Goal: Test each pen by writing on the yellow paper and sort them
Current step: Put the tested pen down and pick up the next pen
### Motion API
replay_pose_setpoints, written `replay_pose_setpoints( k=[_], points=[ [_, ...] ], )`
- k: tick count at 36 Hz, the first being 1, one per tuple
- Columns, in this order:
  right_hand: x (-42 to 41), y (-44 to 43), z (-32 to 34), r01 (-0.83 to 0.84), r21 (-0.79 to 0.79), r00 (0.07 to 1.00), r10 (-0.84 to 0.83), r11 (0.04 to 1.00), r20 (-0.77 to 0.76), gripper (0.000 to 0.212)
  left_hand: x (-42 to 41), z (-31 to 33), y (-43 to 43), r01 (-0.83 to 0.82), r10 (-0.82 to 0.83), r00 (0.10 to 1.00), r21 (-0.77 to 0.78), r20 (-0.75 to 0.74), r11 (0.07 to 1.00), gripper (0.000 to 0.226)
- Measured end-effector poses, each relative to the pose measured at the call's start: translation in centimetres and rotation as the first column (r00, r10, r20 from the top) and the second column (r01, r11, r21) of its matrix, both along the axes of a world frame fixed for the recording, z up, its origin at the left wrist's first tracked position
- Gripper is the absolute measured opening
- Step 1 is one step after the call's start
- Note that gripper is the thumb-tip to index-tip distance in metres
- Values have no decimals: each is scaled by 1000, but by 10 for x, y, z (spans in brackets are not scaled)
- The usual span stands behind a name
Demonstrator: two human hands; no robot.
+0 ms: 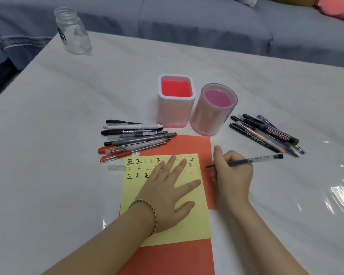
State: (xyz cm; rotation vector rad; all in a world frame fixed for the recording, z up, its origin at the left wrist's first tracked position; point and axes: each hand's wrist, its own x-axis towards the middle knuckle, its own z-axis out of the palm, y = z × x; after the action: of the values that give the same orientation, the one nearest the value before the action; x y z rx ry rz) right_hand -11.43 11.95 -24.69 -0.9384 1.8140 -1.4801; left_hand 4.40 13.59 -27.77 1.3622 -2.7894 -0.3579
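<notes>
- The left hand lies flat on the yellow paper, fingers straight and spread, gripping nothing. The fingertips cover part of the written rows.
- A braided bracelet sits on the left wrist.
- The right hand is just right of the yellow paper, its fingers curled round a thin black pen.
- The pen lies almost level. Its tip points left over the orange sheet, close to the yellow paper's right edge, and its back end sticks out to the right.
- The yellow paper rests on the orange sheet and carries three rows of the same written mark along its far edge, some dark, some faint.
- A heap of pens lies left of the paper's far corner, with black, grey, white and red ones side by side.
- A clear cap lies alone just left of the yellow paper.
- A second heap of pens, dark ones with a whiteboard marker among them, lies to the far right of the right hand.
- A square pink holder and a round pink holder stand side by side beyond the sheets, between the two heaps.
- A glass jar stands at the far left corner of the white table.
- A grey-blue sofa runs behind the table.
</notes>
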Motion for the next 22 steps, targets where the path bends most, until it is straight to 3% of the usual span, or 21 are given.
replay_pose_setpoints(
  k=[7, 22],
  points=[
    [8, -2, -17, -34, 14, 992, 35, 999, -118, 35, -1, -4, -1, -15, 11, 996, -54, -85, 998, 45],
    [9, -5, -22, -82, -8, 983, 79, 997, -163, 34, -1, -7, -1, -26, 19, 991, -48, -134, 998, 46]
  ],
)
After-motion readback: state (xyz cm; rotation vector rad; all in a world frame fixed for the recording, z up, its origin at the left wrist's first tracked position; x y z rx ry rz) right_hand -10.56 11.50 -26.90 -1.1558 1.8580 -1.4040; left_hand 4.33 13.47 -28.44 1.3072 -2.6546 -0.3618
